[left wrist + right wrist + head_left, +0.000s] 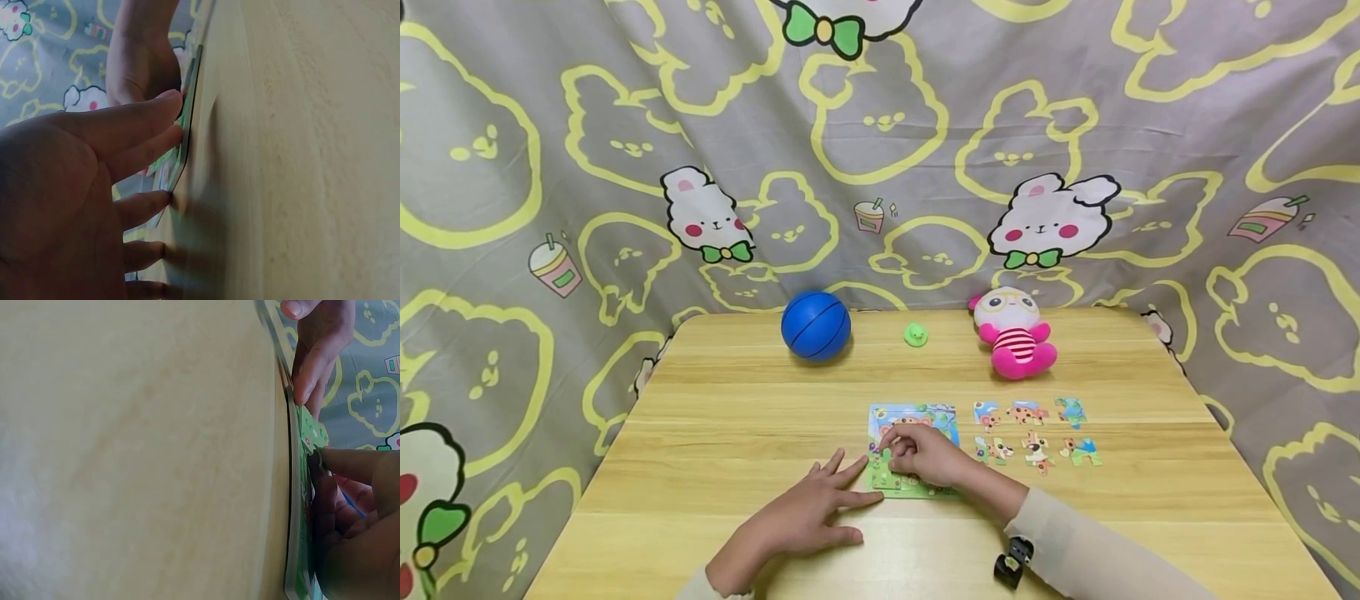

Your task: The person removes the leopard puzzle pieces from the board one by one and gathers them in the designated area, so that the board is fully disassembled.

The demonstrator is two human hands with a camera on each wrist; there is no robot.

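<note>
A flat jigsaw puzzle board (917, 493) with a colourful animal picture lies on the table. Over its left half, my right hand (925, 454) pinches a green puzzle piece (321, 461) between thumb and fingers, low against the board. Part of that piece is hidden by the fingers. My left hand (816, 508) lies with its fingers spread at the board's lower left, fingertips (167, 199) right at the edge. A corner piece with a flowery green print (312, 431) shows on the board between the two hands.
Several loose puzzle pieces (1036, 450) lie in two rows right of the board. Along the back stand a blue ball (816, 326), a small green duck toy (916, 335) and a pink-and-white plush toy (1015, 337). A patterned curtain (887, 125) surrounds the wooden table (737, 417).
</note>
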